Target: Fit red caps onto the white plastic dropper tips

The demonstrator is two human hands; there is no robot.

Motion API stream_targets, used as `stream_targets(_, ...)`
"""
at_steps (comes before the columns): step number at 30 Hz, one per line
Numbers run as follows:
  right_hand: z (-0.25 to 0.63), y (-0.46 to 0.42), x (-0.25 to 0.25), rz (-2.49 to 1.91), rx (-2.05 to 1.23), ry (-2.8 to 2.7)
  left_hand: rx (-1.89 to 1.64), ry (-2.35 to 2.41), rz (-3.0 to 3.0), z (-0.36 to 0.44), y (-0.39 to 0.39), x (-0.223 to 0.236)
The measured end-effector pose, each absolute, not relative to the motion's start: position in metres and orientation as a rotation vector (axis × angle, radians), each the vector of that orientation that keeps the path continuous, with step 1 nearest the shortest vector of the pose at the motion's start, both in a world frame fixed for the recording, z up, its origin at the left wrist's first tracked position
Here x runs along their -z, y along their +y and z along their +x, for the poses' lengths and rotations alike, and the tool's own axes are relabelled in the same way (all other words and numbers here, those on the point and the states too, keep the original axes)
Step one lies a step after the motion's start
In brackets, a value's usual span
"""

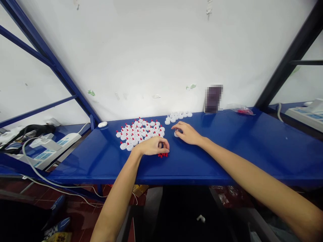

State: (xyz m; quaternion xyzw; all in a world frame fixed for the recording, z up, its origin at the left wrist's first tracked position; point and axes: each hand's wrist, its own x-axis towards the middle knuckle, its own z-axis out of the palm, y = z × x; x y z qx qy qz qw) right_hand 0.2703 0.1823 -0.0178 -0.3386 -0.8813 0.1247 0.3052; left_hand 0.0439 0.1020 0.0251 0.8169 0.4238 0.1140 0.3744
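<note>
My left hand (155, 145) rests low over the table with fingers curled toward the thumb. Beneath its fingertips lies a small pile of red tips (163, 155); whatever the fingers pinch is hidden. A little further right, my right hand (188, 133) is closed around a white nozzle cap (176, 134), partly covered by the fingers. Many white nozzle caps with red tips (137, 131) stand grouped beyond and left of my left hand. Behind my right hand, several plain white nozzle caps (173, 119) without red tips stand near the wall.
A phone-like dark rectangle (213, 99), pixelated, leans on the wall. A clear bag with red pieces (244, 111) lies at the back right of the blue table (227, 161). A white oval case (102, 124) is at the back left. Power strips (59, 151) and cables are further left.
</note>
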Motion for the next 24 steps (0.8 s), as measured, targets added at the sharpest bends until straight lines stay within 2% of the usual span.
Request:
stream_targets(15,0.2708,0.1833,0.0164,-0.941,-0.358,-2.342,-0.529,1.050,2.237,0.0446,0.1057,-0.0175)
stream_targets(24,0.2704,0.1840,0.0174,-0.973,-0.361,-2.358,-0.279,1.065,2.208,0.0386,0.1091,-0.0202)
